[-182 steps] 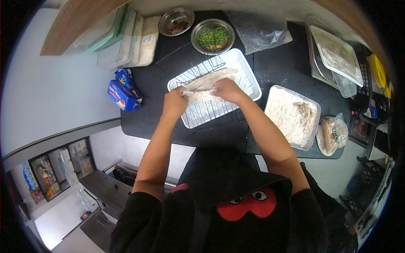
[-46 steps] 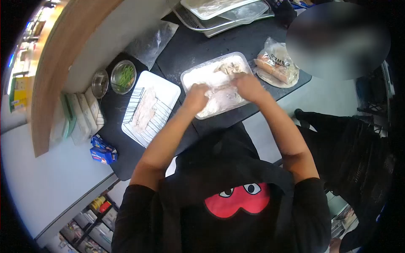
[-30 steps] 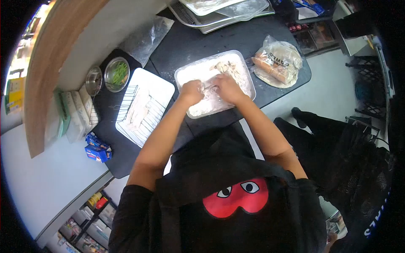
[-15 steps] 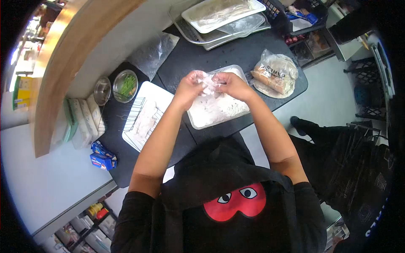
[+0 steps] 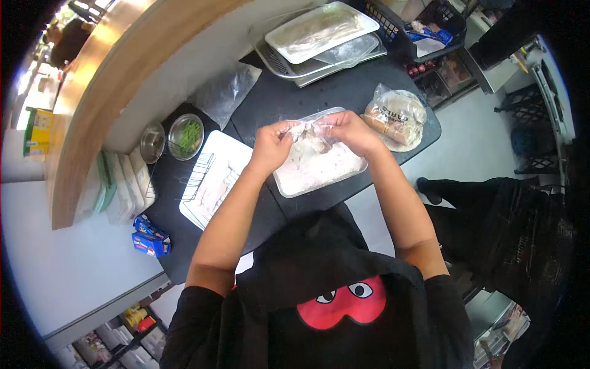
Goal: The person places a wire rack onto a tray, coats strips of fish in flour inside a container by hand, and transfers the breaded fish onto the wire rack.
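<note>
My left hand [image 5: 275, 145] and my right hand [image 5: 352, 134] hold a floppy, flour-dusted piece of food [image 5: 312, 136] between their fingertips. The piece looks stretched between the two hands; its exact kind cannot be made out. Below it lies a shallow white tray [image 5: 284, 194] spread with white flour-like powder [image 5: 316, 169]. Both sets of fingers are pinched and whitened with powder. To the left, a second white tray [image 5: 228, 142] carries a wire rack [image 5: 198, 178] and some whitish, powdery material.
A bag of bread [image 5: 393, 117] lies at the right table edge. Stacked trays [image 5: 322, 31] stand at the back, near a clear plastic bag [image 5: 227, 92]. Bowls, one with chopped greens [image 5: 187, 136], and a blue box [image 5: 150, 237] sit left. Another person [image 5: 491, 221] is at right.
My hands have moved slightly apart, and the bunched whitish piece now hangs spread out between them. The whole view has shifted a little.
</note>
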`<state>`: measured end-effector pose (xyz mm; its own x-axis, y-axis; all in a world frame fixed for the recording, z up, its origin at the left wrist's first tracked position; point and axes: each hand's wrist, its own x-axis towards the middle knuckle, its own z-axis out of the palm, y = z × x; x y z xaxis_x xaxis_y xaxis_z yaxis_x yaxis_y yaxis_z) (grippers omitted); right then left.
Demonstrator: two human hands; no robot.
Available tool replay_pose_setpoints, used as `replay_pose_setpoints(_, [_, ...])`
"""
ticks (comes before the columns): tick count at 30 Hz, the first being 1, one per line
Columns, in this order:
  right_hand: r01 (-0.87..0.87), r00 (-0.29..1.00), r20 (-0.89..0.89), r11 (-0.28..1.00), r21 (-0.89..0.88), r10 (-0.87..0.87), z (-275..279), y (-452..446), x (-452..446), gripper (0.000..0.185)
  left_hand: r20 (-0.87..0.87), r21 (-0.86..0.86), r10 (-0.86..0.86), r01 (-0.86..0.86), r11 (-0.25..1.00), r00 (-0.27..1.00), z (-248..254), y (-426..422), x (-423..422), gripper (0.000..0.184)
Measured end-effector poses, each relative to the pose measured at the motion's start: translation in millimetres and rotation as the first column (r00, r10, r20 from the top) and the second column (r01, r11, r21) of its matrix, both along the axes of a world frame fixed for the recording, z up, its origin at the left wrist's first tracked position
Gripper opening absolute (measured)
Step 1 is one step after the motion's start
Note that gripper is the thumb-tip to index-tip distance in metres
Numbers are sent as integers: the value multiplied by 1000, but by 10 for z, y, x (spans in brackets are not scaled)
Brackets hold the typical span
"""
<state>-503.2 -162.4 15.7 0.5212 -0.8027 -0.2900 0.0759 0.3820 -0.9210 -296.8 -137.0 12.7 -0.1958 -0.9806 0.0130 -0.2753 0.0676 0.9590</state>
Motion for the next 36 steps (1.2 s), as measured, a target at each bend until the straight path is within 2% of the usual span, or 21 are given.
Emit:
replay_pose_setpoints(3, [-55,998,-39,998,-21,54,49,-69,4,24,-181,97,35,-17,995,983,123,-79,-15,12])
replay_pose_setpoints(6, [-101,995,-26,994,-37,100,77,-112,-5,29,-360,277,133,-30,960,924,305,-135,-35,11])
replay_pose_setpoints(10, [-142,990,-24,983,-115,140,83,-109,-13,32,-302,227,82,-12,974,950,390,-197,-54,9])
replay_pose_setpoints(13, [-144,987,50,982,-118,151,-1,-102,-29,23,-240,146,29,6,989,970,489,-231,-53,9])
replay_pose_setpoints(15, [-148,989,6,977,-153,151,-22,-123,-45,24,-223,142,32,0,990,974,659,-256,-79,9])
replay_pose_setpoints(16, [-150,989,-18,974,-172,149,-20,-133,-57,25,-162,82,5,8,997,987,745,-268,-79,9])
replay_pose_setpoints(20, [-163,987,-23,965,-204,162,62,-159,-86,25,-101,-29,-74,71,997,992,1034,-345,-87,11])
replay_pose_setpoints(23, [-186,981,-94,956,-229,168,87,-199,-109,25,-143,-79,-97,86,993,985,1257,-429,-98,12])
replay_pose_setpoints(25, [-190,978,-140,946,-265,157,109,-216,-132,25,-113,-89,-92,82,993,989,1432,-467,-105,12])
replay_pose_setpoints(28, [-141,988,-98,946,-293,116,141,-206,-144,25,-92,-149,-118,103,983,989,1585,-520,-89,12])
replay_pose_setpoints(31, [-196,979,-101,951,-241,176,223,-178,-184,22,-147,-185,-61,33,982,987,1607,-526,-56,11])
replay_pose_setpoints(34, [-244,965,-140,951,-190,220,234,-151,-238,21,-172,-38,50,-58,998,984,1407,-501,76,11])
replay_pose_setpoints(36, [-242,970,-79,952,-188,230,181,-154,-295,19,-199,45,92,-85,995,976,1068,-489,245,11])
